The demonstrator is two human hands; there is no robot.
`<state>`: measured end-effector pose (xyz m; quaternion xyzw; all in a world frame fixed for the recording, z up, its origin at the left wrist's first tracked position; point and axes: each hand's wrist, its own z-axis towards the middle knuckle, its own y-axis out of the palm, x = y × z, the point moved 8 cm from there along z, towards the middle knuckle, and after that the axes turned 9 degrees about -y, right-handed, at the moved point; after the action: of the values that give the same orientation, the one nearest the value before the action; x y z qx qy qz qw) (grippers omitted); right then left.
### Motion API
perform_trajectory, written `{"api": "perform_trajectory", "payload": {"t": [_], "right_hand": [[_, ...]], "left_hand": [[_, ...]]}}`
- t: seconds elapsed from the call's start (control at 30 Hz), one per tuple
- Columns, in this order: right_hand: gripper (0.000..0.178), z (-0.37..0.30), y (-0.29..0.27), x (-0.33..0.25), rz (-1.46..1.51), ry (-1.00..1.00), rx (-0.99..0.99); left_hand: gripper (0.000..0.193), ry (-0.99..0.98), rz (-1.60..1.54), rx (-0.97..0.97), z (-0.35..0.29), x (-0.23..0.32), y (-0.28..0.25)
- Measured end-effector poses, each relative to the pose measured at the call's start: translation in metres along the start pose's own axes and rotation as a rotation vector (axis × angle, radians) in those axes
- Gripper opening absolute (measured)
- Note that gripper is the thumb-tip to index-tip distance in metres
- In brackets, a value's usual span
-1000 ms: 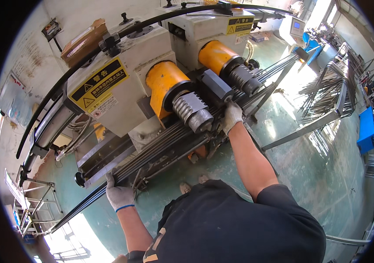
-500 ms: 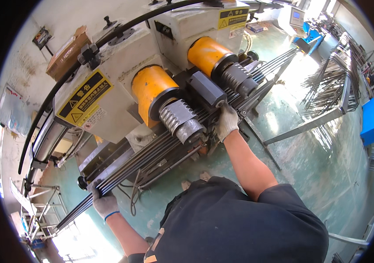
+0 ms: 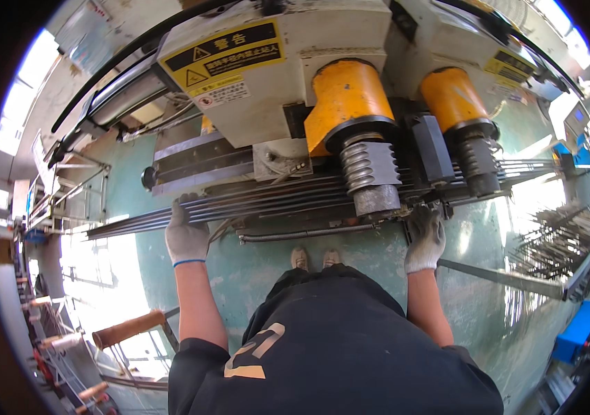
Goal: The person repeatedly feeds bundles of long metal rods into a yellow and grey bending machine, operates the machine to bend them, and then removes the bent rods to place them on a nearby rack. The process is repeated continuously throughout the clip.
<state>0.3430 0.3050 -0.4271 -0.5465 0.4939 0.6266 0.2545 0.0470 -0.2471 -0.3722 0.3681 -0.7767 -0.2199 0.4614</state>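
Note:
A bundle of long, thin metal rods (image 3: 239, 205) runs left to right across the front of a bending machine (image 3: 336, 31). My left hand (image 3: 188, 235), in a pale work glove with a blue cuff edge, is closed around the rods left of the machine head. On the right, my gloved right hand (image 3: 425, 242) is curled at the machine's front edge, below a dark block (image 3: 432, 149); what its fingers hold is hidden. Two orange cylinders (image 3: 352, 97) with ribbed metal dies (image 3: 369, 168) stand over the rods, one on each side of the block.
A flexible metal conduit (image 3: 308, 234) hangs along the machine's front. Piled rods (image 3: 557, 235) lie on a rack at right, near a blue box (image 3: 578, 330). Left stand a metal frame cart (image 3: 77, 183) and a stand with a brown roller (image 3: 127, 328). My feet (image 3: 300, 259) are below the machine.
My view has turned left, so the machine now sits more level and further right. My left hand still grips the rods; my right hand has shifted from the dark block's end to lower down.

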Motion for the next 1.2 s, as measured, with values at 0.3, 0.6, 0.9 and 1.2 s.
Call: {"api": "perform_trajectory", "payload": {"t": [0.3, 0.6, 0.9, 1.2], "right_hand": [[0.056, -0.018, -0.006, 0.046, -0.267, -0.02, -0.231], [0.048, -0.05, -0.05, 0.12, -0.365, 0.245, -0.117], [0.033, -0.147, -0.071, 0.208, -0.33, 0.489, -0.075], [0.029, -0.258, -0.002, 0.215, -0.444, 0.503, -0.075]], "left_hand": [[0.037, -0.203, 0.085, -0.115, -0.027, -0.078, 0.038], [0.036, -0.155, -0.23, -0.27, -0.015, 0.038, -0.011], [0.036, 0.216, -0.285, 0.042, 0.096, 0.331, -0.193], [0.049, 0.311, 0.027, 0.017, 0.109, 0.431, -0.249]]}}
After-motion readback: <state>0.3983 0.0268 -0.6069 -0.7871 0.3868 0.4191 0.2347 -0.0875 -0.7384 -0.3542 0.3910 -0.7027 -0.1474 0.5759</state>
